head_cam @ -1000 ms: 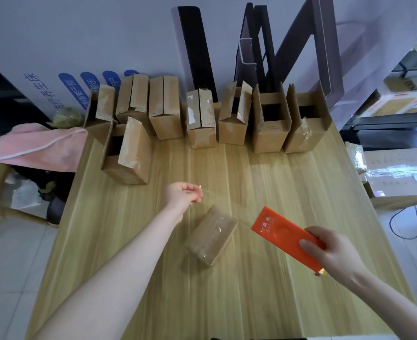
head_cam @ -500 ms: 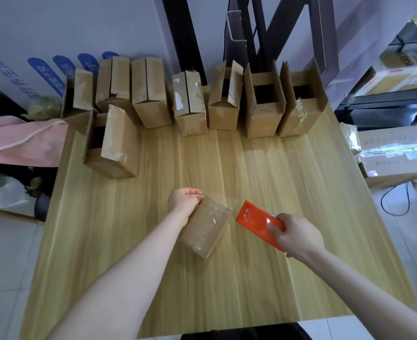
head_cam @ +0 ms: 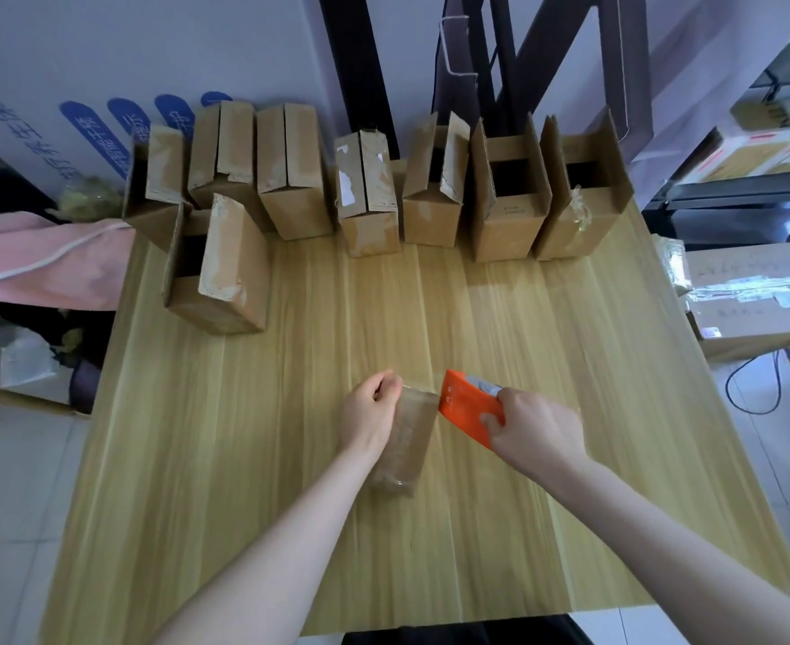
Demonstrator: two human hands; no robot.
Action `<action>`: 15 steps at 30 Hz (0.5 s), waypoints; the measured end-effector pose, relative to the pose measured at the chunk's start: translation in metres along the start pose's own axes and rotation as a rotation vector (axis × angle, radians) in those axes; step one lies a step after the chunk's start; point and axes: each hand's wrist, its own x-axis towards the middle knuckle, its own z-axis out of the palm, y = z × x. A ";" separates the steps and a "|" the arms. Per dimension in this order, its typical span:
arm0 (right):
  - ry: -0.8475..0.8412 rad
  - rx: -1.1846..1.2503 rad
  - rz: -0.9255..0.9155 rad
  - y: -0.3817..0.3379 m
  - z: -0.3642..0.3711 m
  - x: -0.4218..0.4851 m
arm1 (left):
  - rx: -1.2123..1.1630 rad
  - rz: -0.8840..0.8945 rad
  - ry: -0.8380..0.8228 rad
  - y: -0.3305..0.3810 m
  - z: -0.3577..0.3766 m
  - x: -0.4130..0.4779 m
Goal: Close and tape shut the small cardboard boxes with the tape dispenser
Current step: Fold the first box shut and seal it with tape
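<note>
- Desk point(head_cam: 570, 505): pale wood-grain top, grain running 12–6.
- Back edge, approx 11 to 1 o'clock: row of boxes point(head_cam: 291, 179), 7 small cardboard ones, upright, side by side.
- Open boxes point(head_cam: 507, 216) at the row's 1 o'clock end: 2, flaps up.
- Fwd box point(head_cam: 218, 281), approx 10 o'clock, just in front of the row's left end: upright, flap raised, tape scraps on it.
- Flat box point(head_cam: 405, 444) near ctr: on its side, long axis approx 12–6, well apart from the row.

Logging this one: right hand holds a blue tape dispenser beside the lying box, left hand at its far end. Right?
No: the head view shows the tape dispenser is orange, not blue. The right hand holds it beside the lying box, left hand at its far end.
</note>
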 end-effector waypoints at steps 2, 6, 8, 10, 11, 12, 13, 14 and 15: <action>0.001 -0.029 -0.015 -0.006 -0.005 0.003 | -0.022 0.010 -0.046 -0.005 0.001 -0.001; 0.030 -0.075 -0.047 -0.018 -0.012 0.007 | -0.058 0.017 0.002 -0.004 0.002 -0.003; 0.069 -0.092 -0.082 -0.023 -0.011 0.010 | -0.072 0.027 0.001 -0.003 0.002 -0.004; 0.073 -0.137 -0.148 -0.026 0.000 0.017 | -0.080 0.030 0.011 -0.003 0.002 -0.004; 0.054 -0.174 -0.171 -0.029 0.009 0.020 | -0.088 0.023 0.019 -0.003 0.002 -0.003; 0.030 -0.207 -0.173 -0.033 0.015 0.021 | -0.094 0.016 0.024 -0.002 0.003 -0.004; 0.014 -0.208 -0.159 -0.035 0.020 0.022 | -0.103 0.012 0.028 -0.003 0.003 -0.004; 0.015 -0.178 -0.142 -0.035 0.021 0.023 | -0.123 0.008 0.033 -0.003 0.004 -0.004; 0.024 -0.126 -0.126 -0.032 0.022 0.024 | -0.159 0.002 0.045 -0.005 0.005 -0.005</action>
